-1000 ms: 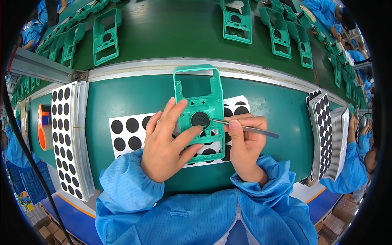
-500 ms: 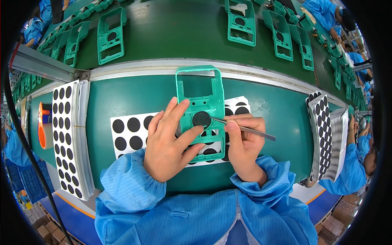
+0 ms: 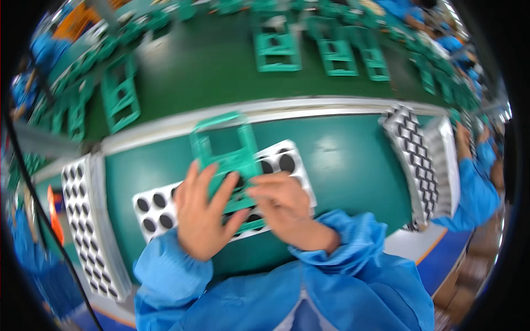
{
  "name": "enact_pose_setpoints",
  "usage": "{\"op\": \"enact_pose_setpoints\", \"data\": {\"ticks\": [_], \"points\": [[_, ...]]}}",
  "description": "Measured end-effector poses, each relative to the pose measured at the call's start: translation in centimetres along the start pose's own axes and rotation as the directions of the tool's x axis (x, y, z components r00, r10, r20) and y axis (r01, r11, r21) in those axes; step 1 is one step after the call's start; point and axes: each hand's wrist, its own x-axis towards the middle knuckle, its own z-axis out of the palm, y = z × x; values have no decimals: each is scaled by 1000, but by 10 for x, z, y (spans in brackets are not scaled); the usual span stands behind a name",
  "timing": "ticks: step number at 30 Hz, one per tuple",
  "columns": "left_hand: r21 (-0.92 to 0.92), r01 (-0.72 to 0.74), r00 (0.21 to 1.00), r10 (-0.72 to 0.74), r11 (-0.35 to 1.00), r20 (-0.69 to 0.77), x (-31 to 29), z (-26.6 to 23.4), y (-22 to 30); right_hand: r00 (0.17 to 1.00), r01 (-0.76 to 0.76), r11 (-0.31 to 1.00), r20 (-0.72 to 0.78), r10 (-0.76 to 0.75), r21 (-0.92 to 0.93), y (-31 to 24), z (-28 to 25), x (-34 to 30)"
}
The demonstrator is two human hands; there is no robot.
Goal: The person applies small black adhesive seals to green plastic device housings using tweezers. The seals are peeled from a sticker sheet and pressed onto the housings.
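A green plastic housing (image 3: 232,157) with a large rectangular opening at its far end lies tilted in front of me, smeared by motion. My left hand (image 3: 204,212) rests on its near left part with the fingers spread. Under the left fingertips a dark round disc (image 3: 234,179) shows in part. From the right, my right hand (image 3: 287,207) reaches the housing's edge with curled fingertips; blur hides what it holds, and no tweezers can be made out. Beneath the housing is a white sheet with black round stickers (image 3: 160,201).
Stacks of sticker sheets stand at the left (image 3: 83,220) and right (image 3: 411,160). Beyond a metal rail (image 3: 314,105), more green housings (image 3: 276,47) lie on a dark green belt (image 3: 193,66). An orange tape roll (image 3: 55,220) sits far left. Co-workers in blue sleeves (image 3: 469,187) are at both sides.
The whole view has swung and tilted. My right hand has shifted onto the housing's right edge, and the tweezers it held at the disc no longer show. My left hand stays on the housing.
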Motion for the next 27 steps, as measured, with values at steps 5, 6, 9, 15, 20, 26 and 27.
{"op": "enact_pose_setpoints", "data": {"ticks": [5, 6, 9, 15, 20, 26, 27], "points": [[129, -66, 998, 63, 989, 31, -4, -10, 8, 999, 32, 999, -32, -31, 32, -8, 0, 3], [197, -89, 996, 86, 976, 20, -6, -13, 11, 999, 29, 999, -41, -28, 35, -9, 4, 4], [336, -153, 985, 169, 929, -18, -14, -6, 9, 990, -44, 991, -127, 59, 125, -13, -4, 5], [426, -196, 980, 187, 883, 65, -6, -20, 25, 857, -266, 794, -244, 454, 546, 13, -8, 8], [519, -237, 972, 196, 821, 133, -3, -30, 18, 633, -344, 317, -31, 774, 884, 26, -10, 13], [549, -149, 983, 64, 822, 171, 46, -55, -20, 617, -313, 299, -47, 786, 901, 27, -6, 19], [507, -37, 996, -11, 861, 90, 60, -50, -38, 635, -305, 314, -54, 770, 899, 27, -4, 19]]}}
